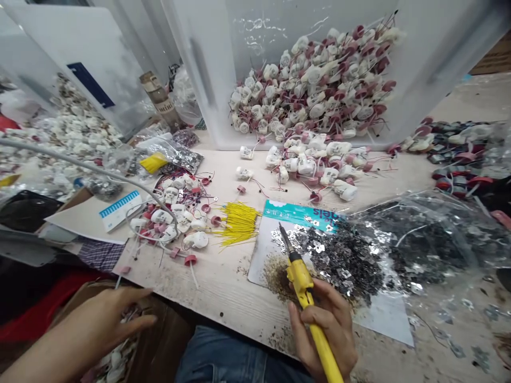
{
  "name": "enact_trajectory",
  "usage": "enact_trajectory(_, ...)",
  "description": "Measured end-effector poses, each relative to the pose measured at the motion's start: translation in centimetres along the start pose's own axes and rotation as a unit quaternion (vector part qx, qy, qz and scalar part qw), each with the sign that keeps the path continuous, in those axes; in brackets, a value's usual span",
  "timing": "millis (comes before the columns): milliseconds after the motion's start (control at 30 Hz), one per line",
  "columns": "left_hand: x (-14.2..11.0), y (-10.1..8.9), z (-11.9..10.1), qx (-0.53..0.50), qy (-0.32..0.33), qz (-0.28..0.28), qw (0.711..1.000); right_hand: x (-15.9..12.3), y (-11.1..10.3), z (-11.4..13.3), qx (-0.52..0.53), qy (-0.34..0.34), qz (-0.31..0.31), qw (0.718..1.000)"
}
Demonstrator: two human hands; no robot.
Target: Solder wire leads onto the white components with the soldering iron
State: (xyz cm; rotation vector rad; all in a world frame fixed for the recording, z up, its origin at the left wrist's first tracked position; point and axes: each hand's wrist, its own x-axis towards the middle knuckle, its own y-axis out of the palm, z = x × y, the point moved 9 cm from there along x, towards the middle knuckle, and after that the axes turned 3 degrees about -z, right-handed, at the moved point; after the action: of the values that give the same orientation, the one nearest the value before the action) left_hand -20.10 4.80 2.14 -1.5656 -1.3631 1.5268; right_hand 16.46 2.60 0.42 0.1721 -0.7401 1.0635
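In my right hand (325,330) is a yellow soldering iron (301,282), its thin metal tip angled up and left over small silver metal plates (281,236). My left hand (99,324) is at the table's front left edge, thumb and fingers apart, above a box (149,346) of white parts. A small pink cap with a white stem (124,270) is just beyond its fingers. Between the hands lie a bundle of yellow wires (239,223) and a pile of white and pink wired parts (179,213). Dark metal plates (351,260) cover much of a white sheet (259,260).
A large translucent bin (203,85) holding many white and pink parts stands at the back, with more white parts (307,162) before it. A clear plastic bag (439,239) lies right. A blue-and-white card (120,210) and grey cable (80,162) are left.
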Motion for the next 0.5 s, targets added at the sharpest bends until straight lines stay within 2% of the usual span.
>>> enact_trajectory(67,1.5,1.2,-5.9,-0.018,0.095,0.019,0.995,-0.2,0.1,0.0,0.001,-0.001,0.009,1.0)
enact_trajectory(167,5.0,3.2,-16.0,-0.044,0.233,0.076,0.969,-0.8,-0.5,-0.1,-0.014,-0.002,0.011,1.0)
enact_trajectory(200,6.8,3.2,-18.8,-0.044,0.257,0.075,0.962,-1.0,-0.8,-0.1,-0.023,-0.004,0.012,1.0)
enact_trajectory(233,9.0,2.5,-21.0,-0.049,0.27,0.034,0.961,-1.2,-1.0,-0.1,-0.033,-0.009,0.016,0.999)
enact_trajectory(300,14.0,0.3,-23.3,-0.054,0.219,-0.085,0.971,-1.5,-1.3,0.2,-0.054,-0.02,0.023,0.998)
enact_trajectory(367,18.8,-1.1,-23.4,-0.03,0.116,-0.165,0.979,-1.8,-1.6,0.2,-0.07,-0.014,0.016,0.997)
enact_trajectory(433,22.3,-1.2,-23.7,-0.023,0.079,-0.182,0.98,-2.1,-1.8,0.1,-0.077,0.002,0.007,0.997)
enact_trajectory(500,24.4,-0.9,-24.1,-0.025,0.081,-0.174,0.981,-2.3,-1.8,0.0,-0.082,0.005,0.01,0.997)
